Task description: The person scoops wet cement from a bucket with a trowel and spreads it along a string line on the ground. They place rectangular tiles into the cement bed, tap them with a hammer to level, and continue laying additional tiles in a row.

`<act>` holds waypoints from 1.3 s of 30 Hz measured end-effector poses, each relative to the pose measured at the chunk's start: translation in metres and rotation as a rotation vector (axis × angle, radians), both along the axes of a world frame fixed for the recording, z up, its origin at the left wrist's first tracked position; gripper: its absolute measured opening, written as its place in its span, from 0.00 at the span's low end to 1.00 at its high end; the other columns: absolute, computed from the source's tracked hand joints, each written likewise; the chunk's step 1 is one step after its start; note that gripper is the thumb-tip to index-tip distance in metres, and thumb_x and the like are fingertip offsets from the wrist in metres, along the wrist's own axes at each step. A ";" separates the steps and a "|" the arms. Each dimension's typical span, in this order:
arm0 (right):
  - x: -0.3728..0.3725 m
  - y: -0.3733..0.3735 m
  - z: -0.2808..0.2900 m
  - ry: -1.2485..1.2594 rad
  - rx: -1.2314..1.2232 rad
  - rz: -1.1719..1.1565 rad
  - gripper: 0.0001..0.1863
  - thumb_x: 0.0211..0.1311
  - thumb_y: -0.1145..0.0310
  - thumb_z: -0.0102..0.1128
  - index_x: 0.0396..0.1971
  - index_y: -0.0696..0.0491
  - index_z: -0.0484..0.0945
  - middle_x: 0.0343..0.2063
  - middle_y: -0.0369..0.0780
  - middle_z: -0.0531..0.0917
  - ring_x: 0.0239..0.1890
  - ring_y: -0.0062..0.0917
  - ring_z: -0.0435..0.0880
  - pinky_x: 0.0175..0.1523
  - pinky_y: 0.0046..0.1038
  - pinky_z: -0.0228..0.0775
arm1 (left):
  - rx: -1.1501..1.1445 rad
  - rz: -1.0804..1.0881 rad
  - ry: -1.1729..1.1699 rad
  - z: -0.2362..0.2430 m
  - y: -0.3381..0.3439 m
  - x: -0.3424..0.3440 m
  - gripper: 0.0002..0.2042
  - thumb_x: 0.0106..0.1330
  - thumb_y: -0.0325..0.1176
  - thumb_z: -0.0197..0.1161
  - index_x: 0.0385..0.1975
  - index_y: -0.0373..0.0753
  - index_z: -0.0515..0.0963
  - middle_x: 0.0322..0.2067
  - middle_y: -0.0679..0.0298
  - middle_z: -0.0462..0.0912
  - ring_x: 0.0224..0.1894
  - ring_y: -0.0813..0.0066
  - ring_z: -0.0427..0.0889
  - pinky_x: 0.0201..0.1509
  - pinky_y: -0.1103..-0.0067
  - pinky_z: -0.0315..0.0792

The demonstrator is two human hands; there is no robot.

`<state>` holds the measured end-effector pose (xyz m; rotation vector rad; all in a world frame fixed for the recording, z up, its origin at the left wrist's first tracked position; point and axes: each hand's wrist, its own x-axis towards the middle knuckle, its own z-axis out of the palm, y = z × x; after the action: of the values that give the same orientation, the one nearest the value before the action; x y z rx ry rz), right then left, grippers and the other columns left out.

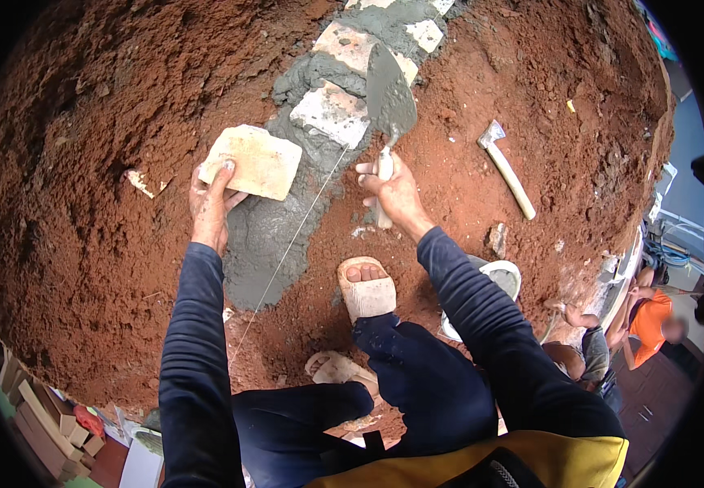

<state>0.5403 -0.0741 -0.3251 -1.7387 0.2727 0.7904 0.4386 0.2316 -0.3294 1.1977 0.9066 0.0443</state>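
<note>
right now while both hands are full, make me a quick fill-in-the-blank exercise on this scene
1. The right hand grips the trowel by its ____.
2. The left hand holds a pale block, with its ____ on the upper face.
3. The hatchet lies to the ____ of the trowel.
4. The wet mortar is ____ in colour.

Missing words: handle; thumb; right; grey

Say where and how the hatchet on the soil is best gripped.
Likely the handle, near its butt end, from above on the near side: the hatchet lies on the soil, metal head far, long handle slanting nearer.
</note>
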 end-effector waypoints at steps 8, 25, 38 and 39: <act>-0.067 0.007 -0.067 0.082 0.298 -0.270 0.15 0.68 0.79 0.60 0.50 0.52 0.68 0.54 0.46 0.85 0.50 0.30 0.88 0.36 0.28 0.88 | -0.073 -0.030 0.033 -0.051 -0.018 -0.004 0.27 0.69 0.39 0.74 0.63 0.38 0.72 0.55 0.53 0.84 0.52 0.61 0.89 0.53 0.64 0.87; -0.046 0.019 -0.080 0.100 0.376 -0.430 0.22 0.61 0.78 0.64 0.55 0.55 0.72 0.50 0.41 0.84 0.47 0.27 0.85 0.40 0.30 0.88 | -0.037 -0.134 0.151 -0.069 -0.007 0.005 0.25 0.64 0.47 0.78 0.57 0.46 0.79 0.47 0.71 0.86 0.40 0.85 0.82 0.42 0.83 0.74; -0.023 0.019 -0.056 0.149 0.522 -0.421 0.20 0.62 0.77 0.62 0.54 0.57 0.70 0.52 0.44 0.84 0.49 0.28 0.86 0.49 0.31 0.88 | -0.024 -0.209 0.175 -0.065 -0.022 0.014 0.27 0.68 0.48 0.74 0.62 0.42 0.77 0.47 0.69 0.87 0.42 0.83 0.84 0.41 0.82 0.77; -0.022 0.019 -0.057 0.156 0.478 -0.409 0.20 0.62 0.77 0.62 0.53 0.56 0.70 0.51 0.44 0.84 0.49 0.28 0.86 0.48 0.31 0.87 | -0.021 -0.214 0.190 -0.065 -0.025 0.015 0.28 0.68 0.48 0.74 0.63 0.42 0.76 0.47 0.69 0.87 0.42 0.82 0.84 0.41 0.81 0.77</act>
<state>0.5187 -0.0556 -0.3820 -1.1253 0.4845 0.6252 0.4537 0.2062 -0.3946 1.2883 0.9362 -0.2551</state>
